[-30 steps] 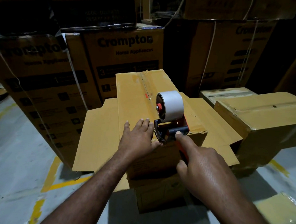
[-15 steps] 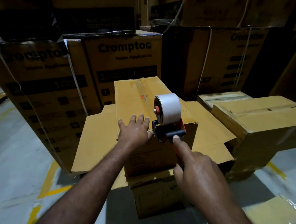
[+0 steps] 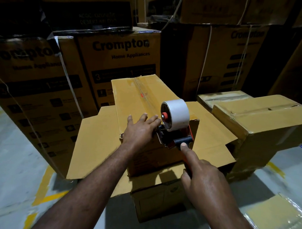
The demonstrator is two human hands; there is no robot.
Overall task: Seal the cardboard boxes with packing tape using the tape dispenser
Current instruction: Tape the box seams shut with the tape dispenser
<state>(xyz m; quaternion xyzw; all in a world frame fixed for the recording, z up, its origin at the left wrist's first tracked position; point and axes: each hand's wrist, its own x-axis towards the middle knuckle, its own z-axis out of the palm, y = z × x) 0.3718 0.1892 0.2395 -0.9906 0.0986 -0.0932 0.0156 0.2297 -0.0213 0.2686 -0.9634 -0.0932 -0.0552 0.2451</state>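
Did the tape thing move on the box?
Yes. The tape dispenser has slid slightly nearer: it now sits over the near edge of the cardboard box, no longer further in on its top.

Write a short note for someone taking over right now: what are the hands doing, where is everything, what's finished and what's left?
Left hand: flat on top of the box, fingers straight, beside the tape dispenser.
Right hand: grips the tape dispenser's handle, index finger stretched onto its black bar.
Tape dispenser: at the near edge of the box top, on the middle seam.
Done: a glossy strip seems to run along that seam.
Left: probably bring the tape over the near edge and cut it; the flaps spread out underneath are open.
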